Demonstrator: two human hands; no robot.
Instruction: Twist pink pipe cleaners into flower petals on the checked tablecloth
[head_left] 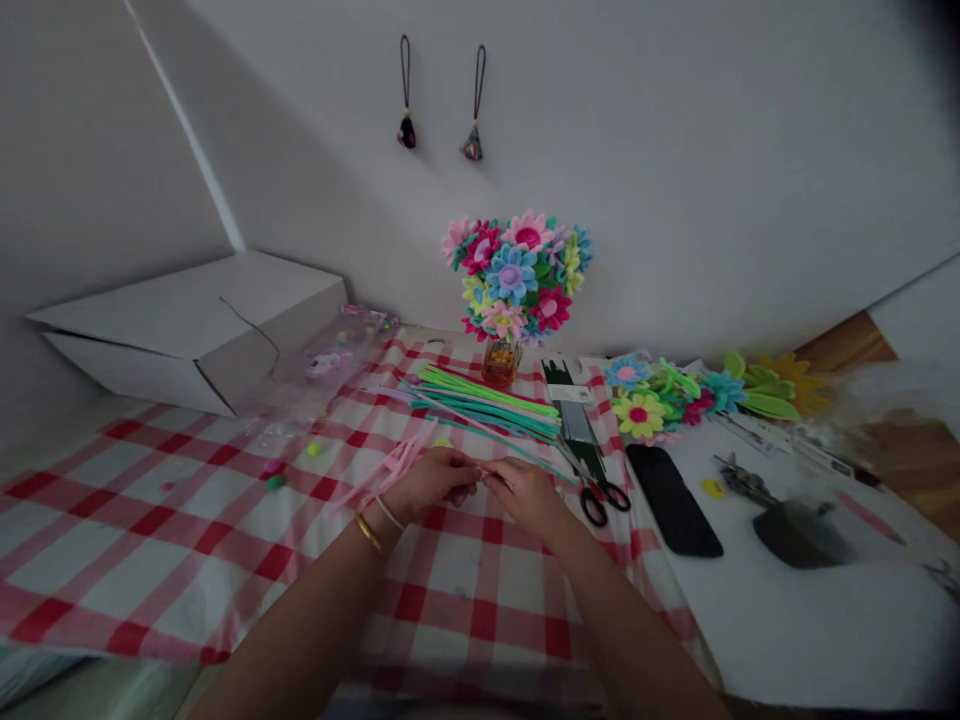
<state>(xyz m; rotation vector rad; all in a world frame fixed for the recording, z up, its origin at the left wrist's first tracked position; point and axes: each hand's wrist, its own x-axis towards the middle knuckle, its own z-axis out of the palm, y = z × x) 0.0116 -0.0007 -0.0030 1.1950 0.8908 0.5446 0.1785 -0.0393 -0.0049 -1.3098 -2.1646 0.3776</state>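
Observation:
My left hand (442, 475) and my right hand (517, 487) meet fingertip to fingertip above the checked cloth (450, 570). Both are closed in a pinch; what sits between the fingers is too small and hidden to name. Several pale pink pipe cleaners (394, 465) fan out just behind my left hand; whether any runs into it I cannot tell. Beyond both hands lies a bundle of green and teal pipe cleaners (487, 405). Black-handled scissors (604, 503) rest to the right of my right hand, blades pointing away.
A glass vase (501, 363) of fuzzy flowers (512, 273) stands at the wall. A black phone (673, 500) and more fuzzy flowers (640, 413) are at right. On the left are a white box (195, 310), a plastic bag (322, 375) and small pom-poms (275, 482).

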